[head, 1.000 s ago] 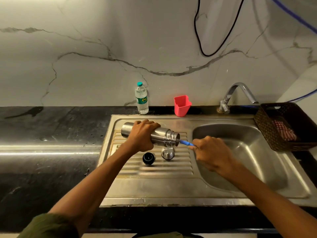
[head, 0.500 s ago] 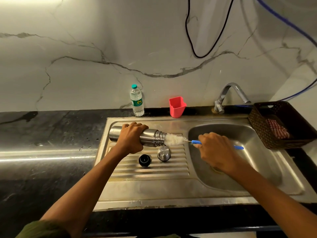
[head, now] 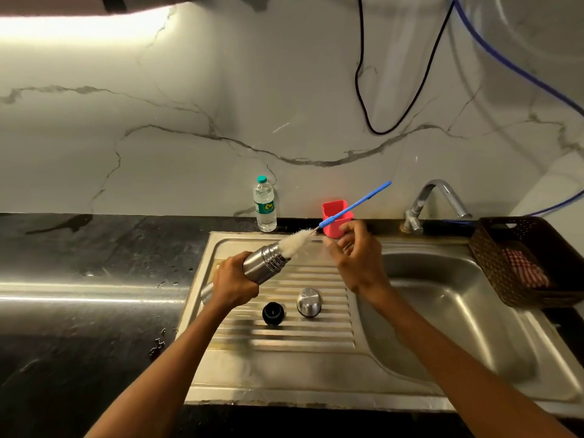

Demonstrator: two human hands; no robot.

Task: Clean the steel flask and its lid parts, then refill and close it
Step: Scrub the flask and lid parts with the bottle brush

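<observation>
My left hand (head: 235, 284) grips the steel flask (head: 262, 267) over the drainboard, tilted with its open mouth pointing up and to the right. A bottle brush (head: 297, 241) sticks out of the mouth, white bristles partly showing, and its blue handle rises past the red cup. My right hand (head: 357, 257) hovers just below that handle with fingers curled and blurred; I cannot tell whether it touches the handle. The black inner stopper (head: 273, 312) and the steel cup lid (head: 309, 301) lie on the drainboard ribs in front of the flask.
The steel sink (head: 458, 311) has its basin at the right and a tap (head: 436, 191) behind. A plastic water bottle (head: 264, 210) and a red cup (head: 330, 207) stand at the back edge. A dark basket (head: 493, 254) holding a checked cloth sits far right. Black counter lies left.
The flask has tipped from lying level to pointing up-right. The brush came mostly out of it and swung upward, and my right hand moved from over the basin up to the red cup.
</observation>
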